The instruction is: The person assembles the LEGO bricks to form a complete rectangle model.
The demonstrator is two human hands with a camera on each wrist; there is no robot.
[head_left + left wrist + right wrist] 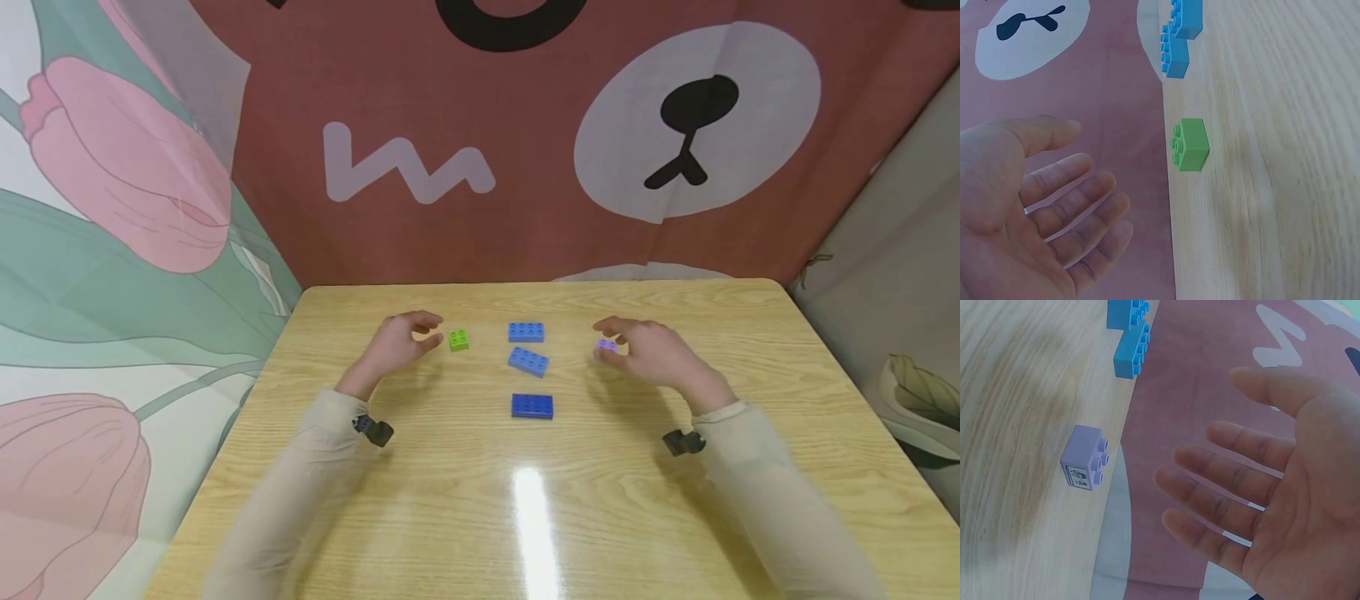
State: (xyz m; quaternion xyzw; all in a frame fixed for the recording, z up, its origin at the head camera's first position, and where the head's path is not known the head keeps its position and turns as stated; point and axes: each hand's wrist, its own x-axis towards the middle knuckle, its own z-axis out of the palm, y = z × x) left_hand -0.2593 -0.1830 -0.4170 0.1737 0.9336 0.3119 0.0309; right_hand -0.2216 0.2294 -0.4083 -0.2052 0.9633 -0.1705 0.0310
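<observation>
My left hand (399,343) hangs just left of a small green brick (458,340), fingers relaxed and holding nothing. The left wrist view shows the same hand (1041,200) apart from the green brick (1191,145). On the other side, my right hand (651,353) is over a small purple brick (607,344), partly hiding it in the head view. In the right wrist view a gap separates the purple brick (1082,457) from the relaxed fingers of that hand (1260,481). Neither hand touches a brick.
Between the hands lie two lighter blue bricks, one straight (527,332) and one tilted (528,362), with a dark blue brick (532,406) nearer me. The wooden table (420,500) ends at a patterned cloth (525,208) behind.
</observation>
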